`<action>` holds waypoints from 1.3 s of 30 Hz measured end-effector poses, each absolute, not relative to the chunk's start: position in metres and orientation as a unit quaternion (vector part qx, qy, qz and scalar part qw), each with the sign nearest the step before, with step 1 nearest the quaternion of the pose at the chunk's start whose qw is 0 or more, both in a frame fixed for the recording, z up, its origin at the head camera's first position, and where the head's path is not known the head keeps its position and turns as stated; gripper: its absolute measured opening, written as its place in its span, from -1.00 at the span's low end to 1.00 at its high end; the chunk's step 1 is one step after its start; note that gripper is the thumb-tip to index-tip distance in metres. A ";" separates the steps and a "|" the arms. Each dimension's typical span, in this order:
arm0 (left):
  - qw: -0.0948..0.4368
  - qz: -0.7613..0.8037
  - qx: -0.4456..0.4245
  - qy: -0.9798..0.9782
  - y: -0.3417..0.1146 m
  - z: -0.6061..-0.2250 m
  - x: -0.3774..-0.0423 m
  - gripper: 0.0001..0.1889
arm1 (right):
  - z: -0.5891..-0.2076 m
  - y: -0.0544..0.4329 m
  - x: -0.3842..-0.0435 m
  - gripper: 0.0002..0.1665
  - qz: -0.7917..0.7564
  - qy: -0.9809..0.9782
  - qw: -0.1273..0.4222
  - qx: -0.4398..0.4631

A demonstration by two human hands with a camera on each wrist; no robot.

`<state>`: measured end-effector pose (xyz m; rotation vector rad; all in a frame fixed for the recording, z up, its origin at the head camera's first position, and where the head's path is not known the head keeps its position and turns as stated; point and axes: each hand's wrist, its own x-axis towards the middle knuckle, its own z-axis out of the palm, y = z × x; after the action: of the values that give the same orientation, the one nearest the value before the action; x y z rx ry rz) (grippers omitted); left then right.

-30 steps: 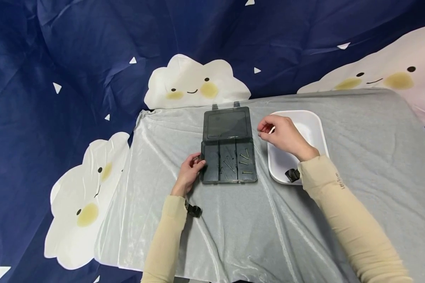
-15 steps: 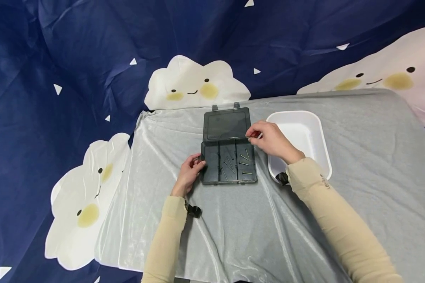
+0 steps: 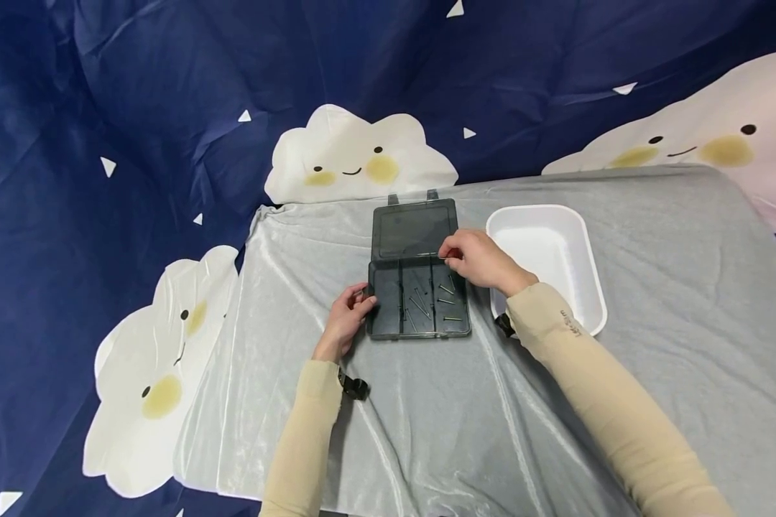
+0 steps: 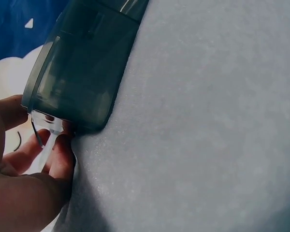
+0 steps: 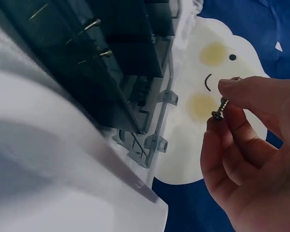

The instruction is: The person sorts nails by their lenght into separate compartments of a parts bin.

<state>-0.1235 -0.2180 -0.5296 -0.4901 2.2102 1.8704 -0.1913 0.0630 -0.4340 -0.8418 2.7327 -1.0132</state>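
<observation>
A dark translucent compartment box (image 3: 384, 316) lies with its lid (image 3: 414, 228) folded back, away from the person. Thin long screws (image 3: 419, 304) lie in its middle compartment, and several shorter brassy ones (image 3: 453, 319) in the right one; the left compartment holds none. My left hand (image 3: 345, 319) grips the box's left side, thumb at the rim and fingers outside, as the left wrist view also shows at the box corner (image 4: 82, 82). Above the right compartment's far end, my right hand (image 3: 488, 264) pinches a small screw (image 5: 222, 108) between thumb and fingertips.
Right of the box stands a white plastic tub (image 3: 595, 283), partly behind the right forearm. Grey cloth (image 3: 427, 416) with folds covers the table. A dark blue backdrop (image 3: 187, 86) with printed clouds hangs behind and to the left.
My right hand has moved left and slightly toward the person, from the white tub's left edge to above the box's right compartment, still pinching the screw. The left hand keeps its place.
</observation>
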 end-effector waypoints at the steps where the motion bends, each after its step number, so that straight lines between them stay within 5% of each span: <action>1: 0.101 0.634 -0.166 0.749 -0.218 -0.530 -0.123 -0.54 | -0.434 0.062 -0.192 -0.84 -0.323 0.902 0.058 -0.282; 39: 0.089 0.634 -0.163 0.751 -0.220 -0.530 -0.125 -0.53 | -0.440 0.046 -0.202 -0.73 -0.220 0.928 0.070 -0.291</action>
<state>-0.1253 -0.2197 -0.5304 -0.4842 2.2332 1.8876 -0.2018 0.0461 -0.4397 -0.8756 2.7927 -0.6616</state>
